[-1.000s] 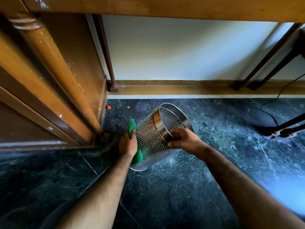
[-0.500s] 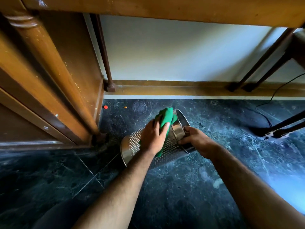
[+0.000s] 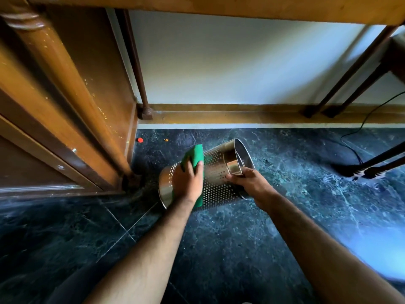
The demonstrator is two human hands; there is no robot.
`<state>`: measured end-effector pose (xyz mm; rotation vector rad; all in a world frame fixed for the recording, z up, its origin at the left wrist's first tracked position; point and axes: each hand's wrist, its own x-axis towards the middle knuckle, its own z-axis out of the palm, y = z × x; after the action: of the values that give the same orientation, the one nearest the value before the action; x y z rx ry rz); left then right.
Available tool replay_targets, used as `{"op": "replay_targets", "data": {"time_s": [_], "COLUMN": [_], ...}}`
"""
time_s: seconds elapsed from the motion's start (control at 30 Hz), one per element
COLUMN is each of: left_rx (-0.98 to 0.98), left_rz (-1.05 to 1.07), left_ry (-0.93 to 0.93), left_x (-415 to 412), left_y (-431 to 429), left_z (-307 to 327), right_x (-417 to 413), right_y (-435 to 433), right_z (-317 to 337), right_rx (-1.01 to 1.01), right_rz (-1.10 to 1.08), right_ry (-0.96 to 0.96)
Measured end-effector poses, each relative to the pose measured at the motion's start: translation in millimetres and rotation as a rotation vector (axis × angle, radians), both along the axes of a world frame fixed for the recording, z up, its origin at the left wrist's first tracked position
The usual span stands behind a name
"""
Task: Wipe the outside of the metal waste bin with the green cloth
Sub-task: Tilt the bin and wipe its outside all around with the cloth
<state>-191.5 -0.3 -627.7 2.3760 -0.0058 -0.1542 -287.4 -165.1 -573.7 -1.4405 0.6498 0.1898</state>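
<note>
The perforated metal waste bin (image 3: 215, 183) lies tilted on its side above the dark marble floor, open mouth to the upper right, base to the lower left. My left hand (image 3: 189, 183) presses the green cloth (image 3: 194, 155) flat against the bin's outer wall near the base end. The cloth sticks out above my fingers and a strip shows below my palm. My right hand (image 3: 252, 183) grips the bin's rim at the open end, thumb on the polished band.
A wooden furniture leg (image 3: 72, 102) and panel stand close on the left. The wall skirting (image 3: 241, 116) runs behind the bin. Dark chair legs (image 3: 350, 71) and a black cable (image 3: 355, 137) sit at the right. A small red dot (image 3: 140, 140) lies on the floor.
My left hand slid the cloth from the rim end down along the bin's wall toward the base. The bin's mouth has tipped a little more to the right.
</note>
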Motion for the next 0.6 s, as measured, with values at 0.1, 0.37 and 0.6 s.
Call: {"op": "replay_targets", "data": {"time_s": [0.1, 0.37, 0.6], "left_rx": [-0.118, -0.025, 0.073], "left_rz": [-0.192, -0.312, -0.022], "left_ry": [-0.132, -0.314, 0.040], "left_x": [-9.1, -31.5, 15.1], "left_y": [-28.4, -2.3, 0.9], "left_z": [13.5, -20.7, -11.9], "right_x": [-4.1, 1.5, -7.1], "right_y": [-1.7, -4.1, 7.0], "right_z": [-9.3, -3.4, -8.1], "right_rx": [-0.034, 0.207, 0.194], "right_rz": [0.038, -0.300, -0.073], "right_ry": [-0.008, -0.051, -0.032]}}
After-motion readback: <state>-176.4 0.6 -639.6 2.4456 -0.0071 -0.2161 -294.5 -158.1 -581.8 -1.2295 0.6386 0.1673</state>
